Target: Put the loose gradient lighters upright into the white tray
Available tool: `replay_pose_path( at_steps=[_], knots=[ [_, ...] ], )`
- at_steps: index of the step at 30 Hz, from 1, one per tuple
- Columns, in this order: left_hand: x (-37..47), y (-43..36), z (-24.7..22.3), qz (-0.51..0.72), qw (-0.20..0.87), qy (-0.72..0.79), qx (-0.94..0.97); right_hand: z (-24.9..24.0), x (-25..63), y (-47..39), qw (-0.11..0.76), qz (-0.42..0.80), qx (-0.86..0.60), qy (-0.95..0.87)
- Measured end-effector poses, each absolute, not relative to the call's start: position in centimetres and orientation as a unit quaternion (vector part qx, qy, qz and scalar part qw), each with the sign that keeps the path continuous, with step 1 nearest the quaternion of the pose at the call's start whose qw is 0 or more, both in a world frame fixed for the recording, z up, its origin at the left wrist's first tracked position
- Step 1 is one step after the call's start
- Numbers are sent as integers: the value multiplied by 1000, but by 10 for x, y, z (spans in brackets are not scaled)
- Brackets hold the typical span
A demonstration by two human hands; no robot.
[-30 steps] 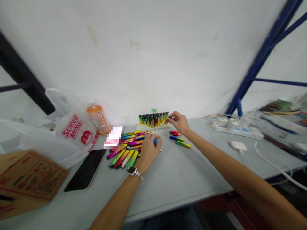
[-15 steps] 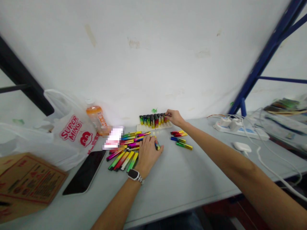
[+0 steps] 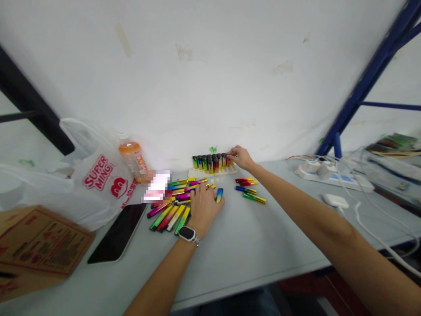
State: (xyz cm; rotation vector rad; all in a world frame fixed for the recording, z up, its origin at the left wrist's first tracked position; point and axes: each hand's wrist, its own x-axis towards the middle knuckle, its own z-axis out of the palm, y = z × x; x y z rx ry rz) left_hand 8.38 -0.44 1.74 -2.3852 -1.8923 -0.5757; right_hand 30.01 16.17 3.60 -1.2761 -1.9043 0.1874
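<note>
Lighters [image 3: 161, 218] are lying loose at left, and the left hand [image 3: 204, 204] is curling over their right side, a blue lighter [image 3: 219, 194] showing just beside its thumb; whether it is gripping, I cannot tell. Farther off, the white rack [image 3: 194, 173] is carrying upright ones, and at its right end the right hand [image 3: 241, 157], well apart from the left, is pinching a magenta lighter [image 3: 228, 161] that is standing straighter than a second ago, so the row is apparently gaining one.

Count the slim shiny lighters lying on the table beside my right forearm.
4 visible: two slim red-yellow lighters at the back, a blue-yellow lighter before them, and a green-yellow lighter frontmost. The right forearm may hide more.
</note>
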Motion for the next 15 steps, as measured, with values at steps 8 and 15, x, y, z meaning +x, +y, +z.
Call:
replay_pose_path(
  at_steps=[8, 15],
  knots=[
    [85, -1, 16, -169, 27, -587, -792, 25, 297, 142, 359, -17, -553, -752],
    [79, 1, 19, -222, 22, -527, -820, 26, 257, 77, 497, 40, -485, -718]
  ],
)
